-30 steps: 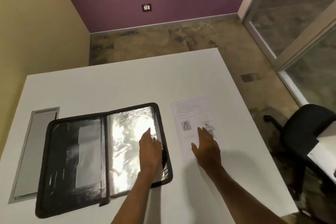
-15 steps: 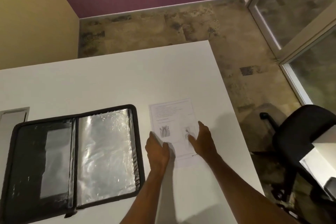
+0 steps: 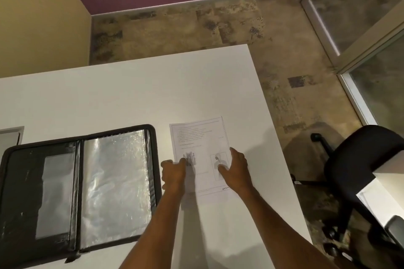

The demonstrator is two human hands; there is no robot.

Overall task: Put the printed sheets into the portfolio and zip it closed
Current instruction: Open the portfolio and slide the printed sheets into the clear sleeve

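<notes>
The black zip portfolio (image 3: pixel 19 183) lies open flat on the white table (image 3: pixel 113 94), its right half showing a shiny clear plastic sleeve (image 3: pixel 115 183). Just right of it lie the printed sheets (image 3: pixel 200 137), white with text and two small drawings. My left hand (image 3: pixel 173 173) rests on the sheets' left edge, fingers curled at the paper. My right hand (image 3: pixel 236 167) lies flat on the lower right part of the sheets, fingers spread. Whether the paper is lifted I cannot tell.
A grey inset panel (image 3: pixel 11 137) sits in the table at the far left. The table's right edge runs close to the sheets. A black office chair (image 3: pixel 360 159) stands on the floor to the right, by glass doors (image 3: pixel 360 6).
My left hand left the portfolio's sleeve and moved right onto the sheets' left edge. My right hand slid further onto the paper. The view shifted right.
</notes>
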